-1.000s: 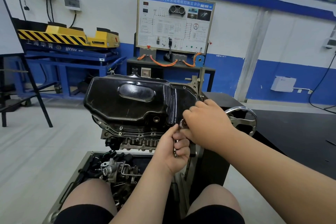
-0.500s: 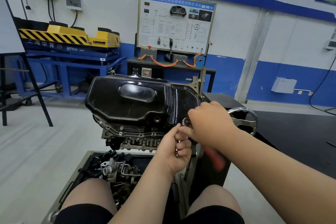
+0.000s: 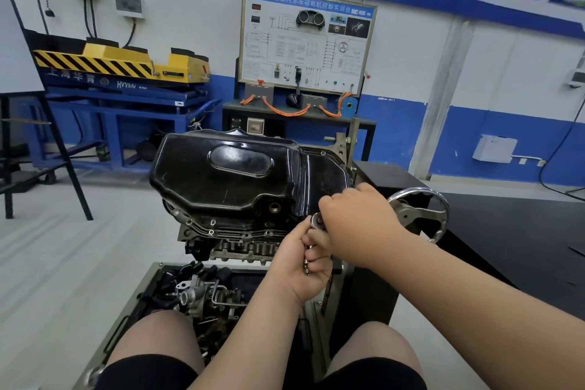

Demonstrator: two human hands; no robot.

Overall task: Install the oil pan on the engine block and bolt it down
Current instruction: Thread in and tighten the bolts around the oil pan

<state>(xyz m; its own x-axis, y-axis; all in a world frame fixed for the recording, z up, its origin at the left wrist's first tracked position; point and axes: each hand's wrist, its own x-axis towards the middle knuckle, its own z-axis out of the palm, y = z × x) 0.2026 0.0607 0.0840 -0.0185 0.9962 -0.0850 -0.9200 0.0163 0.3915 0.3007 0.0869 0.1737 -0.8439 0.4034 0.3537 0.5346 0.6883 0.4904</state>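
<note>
The oil pan [image 3: 228, 174] is crowded at its near right corner: the left hand [image 3: 300, 269], clutching bolts [image 3: 306, 266], and the right hand [image 3: 354, 225], gripping a chrome tool [image 3: 316, 220], meet there, the handwheel [image 3: 418, 211] just beside them. Room lies open above the pan and to its left; a parts tray [image 3: 133, 301] lies below.

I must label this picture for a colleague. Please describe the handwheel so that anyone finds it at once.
Find the black oil pan atop the engine at centre. Just right of it, behind the right hand, stands the handwheel: the only shiny spoked metal ring there.
</note>
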